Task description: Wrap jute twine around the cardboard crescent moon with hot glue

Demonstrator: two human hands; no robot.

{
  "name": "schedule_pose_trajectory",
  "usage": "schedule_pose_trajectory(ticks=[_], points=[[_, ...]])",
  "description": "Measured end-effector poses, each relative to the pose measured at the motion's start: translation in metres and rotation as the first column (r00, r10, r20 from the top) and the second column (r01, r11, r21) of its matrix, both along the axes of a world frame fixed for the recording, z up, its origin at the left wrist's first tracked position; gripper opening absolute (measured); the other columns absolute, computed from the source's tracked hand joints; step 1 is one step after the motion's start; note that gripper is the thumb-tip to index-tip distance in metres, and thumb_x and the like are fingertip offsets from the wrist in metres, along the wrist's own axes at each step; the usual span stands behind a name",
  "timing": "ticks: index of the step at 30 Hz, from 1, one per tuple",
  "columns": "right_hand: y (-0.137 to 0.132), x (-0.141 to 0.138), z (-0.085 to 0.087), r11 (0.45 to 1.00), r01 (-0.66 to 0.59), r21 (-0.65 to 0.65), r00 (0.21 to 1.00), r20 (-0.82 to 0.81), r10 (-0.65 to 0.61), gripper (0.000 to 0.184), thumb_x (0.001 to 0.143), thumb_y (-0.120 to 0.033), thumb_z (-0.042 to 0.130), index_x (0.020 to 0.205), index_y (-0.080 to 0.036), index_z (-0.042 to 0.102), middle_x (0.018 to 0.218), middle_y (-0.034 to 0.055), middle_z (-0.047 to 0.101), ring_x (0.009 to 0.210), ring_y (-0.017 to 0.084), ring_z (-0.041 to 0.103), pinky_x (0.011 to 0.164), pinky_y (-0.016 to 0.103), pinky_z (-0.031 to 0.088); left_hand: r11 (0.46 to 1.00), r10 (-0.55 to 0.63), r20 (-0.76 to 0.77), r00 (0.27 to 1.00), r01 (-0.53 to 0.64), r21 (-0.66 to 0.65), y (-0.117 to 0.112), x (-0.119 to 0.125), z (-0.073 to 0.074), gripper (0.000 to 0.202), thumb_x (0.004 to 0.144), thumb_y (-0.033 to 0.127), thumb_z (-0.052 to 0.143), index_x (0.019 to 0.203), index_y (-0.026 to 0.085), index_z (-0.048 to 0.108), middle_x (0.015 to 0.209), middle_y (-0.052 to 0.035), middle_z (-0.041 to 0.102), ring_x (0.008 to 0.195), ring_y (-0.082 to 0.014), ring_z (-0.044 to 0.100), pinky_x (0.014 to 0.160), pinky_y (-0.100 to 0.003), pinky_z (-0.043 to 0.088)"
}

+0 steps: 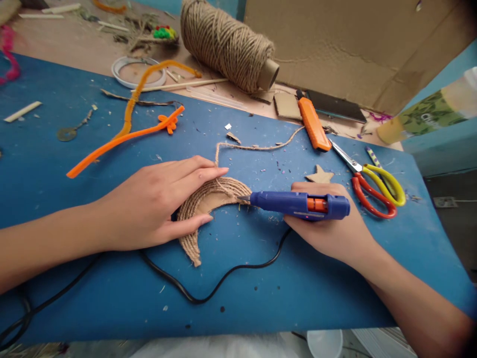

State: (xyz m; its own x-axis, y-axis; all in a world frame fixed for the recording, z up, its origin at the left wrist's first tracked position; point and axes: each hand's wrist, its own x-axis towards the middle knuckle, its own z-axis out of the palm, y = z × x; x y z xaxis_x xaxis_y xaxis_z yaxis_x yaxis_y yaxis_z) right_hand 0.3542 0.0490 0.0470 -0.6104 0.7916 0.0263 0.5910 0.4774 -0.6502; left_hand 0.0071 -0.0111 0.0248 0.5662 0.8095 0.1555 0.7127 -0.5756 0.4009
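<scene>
A cardboard crescent [208, 203] lies on the blue table surface, rows of brown twine laid along its outer curve. My left hand [152, 201] holds its left part down, index finger over the twine rows and thumb across the inner edge. From beside that fingertip, a loose strand of twine [257, 146] runs up and to the right. Wrapped in my right hand [328, 233] is a blue glue gun [281, 203], its metal tip touching or just above the crescent's right end. The palm and some fingers of this hand are hidden.
A black cord [231, 270] crosses in front. Behind stand a twine spool [227, 44] and a cardboard panel [354, 44]. To the right are scissors [374, 189], an orange cutter [313, 123] and a cardboard star [320, 175]. Orange pipe cleaners [122, 140] lie left.
</scene>
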Motion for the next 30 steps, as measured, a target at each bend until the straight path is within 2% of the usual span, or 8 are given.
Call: schedule_pose_trajectory(ticks=[6, 12, 17, 23, 27, 30], points=[[0.0, 0.0, -0.001, 1.0, -0.022, 0.018, 0.999, -0.037, 0.023, 0.037, 0.088, -0.007, 0.073, 0.07, -0.026, 0.047, 0.066, -0.0045, 0.051, 0.054, 0.014, 0.046, 0.06, 0.036, 0.033, 1.0, -0.009, -0.004, 1.0, 0.009, 0.005, 0.001, 0.0, 0.001, 0.06, 0.121, 0.049, 0.052, 0.174, 0.023, 0.042, 0.165, -0.0168, 0.063, 0.142, -0.0331, 0.071, 0.117, -0.045, 0.061], [-0.001, -0.001, 0.0, 1.0, -0.023, 0.013, 0.999, -0.033, 0.023, 0.035, 0.087, -0.007, 0.072, 0.07, -0.026, 0.047, 0.065, -0.0051, 0.052, 0.055, 0.014, 0.046, 0.06, 0.036, 0.033, 1.0, -0.007, 0.005, 1.0, 0.007, 0.007, 0.001, -0.001, -0.001, 0.062, 0.121, 0.051, 0.053, 0.174, 0.023, 0.043, 0.165, -0.0164, 0.063, 0.142, -0.034, 0.071, 0.118, -0.045, 0.06], [-0.001, -0.001, 0.002, 1.0, -0.018, 0.011, 0.999, -0.027, 0.019, 0.039, 0.093, -0.012, 0.074, 0.071, -0.026, 0.045, 0.063, -0.0043, 0.051, 0.055, 0.015, 0.046, 0.062, 0.038, 0.034, 1.0, -0.003, 0.001, 1.0, 0.003, 0.009, 0.0, 0.0, -0.001, 0.061, 0.121, 0.051, 0.052, 0.175, 0.024, 0.043, 0.165, -0.0167, 0.063, 0.142, -0.0339, 0.071, 0.118, -0.045, 0.061], [0.003, 0.002, 0.008, 0.991, -0.01, -0.13, 0.998, -0.062, 0.002, 0.025, 0.092, -0.013, 0.073, 0.076, -0.026, 0.058, 0.067, -0.0051, 0.058, 0.06, 0.016, 0.05, 0.06, 0.035, 0.037, 1.0, 0.0, 0.02, 1.0, 0.0, 0.006, 0.0, 0.0, -0.001, 0.061, 0.12, 0.05, 0.054, 0.174, 0.023, 0.045, 0.165, -0.0167, 0.064, 0.141, -0.0339, 0.071, 0.119, -0.045, 0.061], [0.006, 0.0, 0.012, 0.995, -0.05, -0.083, 0.997, -0.059, 0.045, 0.015, 0.096, -0.017, 0.075, 0.085, -0.026, 0.071, 0.074, -0.0042, 0.07, 0.066, 0.017, 0.062, 0.07, 0.036, 0.047, 1.0, -0.013, 0.009, 1.0, 0.013, 0.024, 0.001, 0.0, -0.001, 0.06, 0.121, 0.046, 0.054, 0.174, 0.02, 0.044, 0.164, -0.017, 0.064, 0.14, -0.0323, 0.072, 0.115, -0.042, 0.061], [0.006, 0.0, 0.012, 0.994, -0.082, -0.073, 0.995, -0.054, 0.078, 0.015, 0.098, -0.017, 0.074, 0.087, -0.027, 0.072, 0.074, -0.0043, 0.069, 0.065, 0.017, 0.061, 0.068, 0.036, 0.045, 1.0, -0.008, 0.023, 1.0, 0.008, 0.022, 0.0, 0.0, -0.001, 0.06, 0.12, 0.046, 0.055, 0.173, 0.021, 0.045, 0.164, -0.0166, 0.064, 0.141, -0.0332, 0.071, 0.117, -0.044, 0.061]])
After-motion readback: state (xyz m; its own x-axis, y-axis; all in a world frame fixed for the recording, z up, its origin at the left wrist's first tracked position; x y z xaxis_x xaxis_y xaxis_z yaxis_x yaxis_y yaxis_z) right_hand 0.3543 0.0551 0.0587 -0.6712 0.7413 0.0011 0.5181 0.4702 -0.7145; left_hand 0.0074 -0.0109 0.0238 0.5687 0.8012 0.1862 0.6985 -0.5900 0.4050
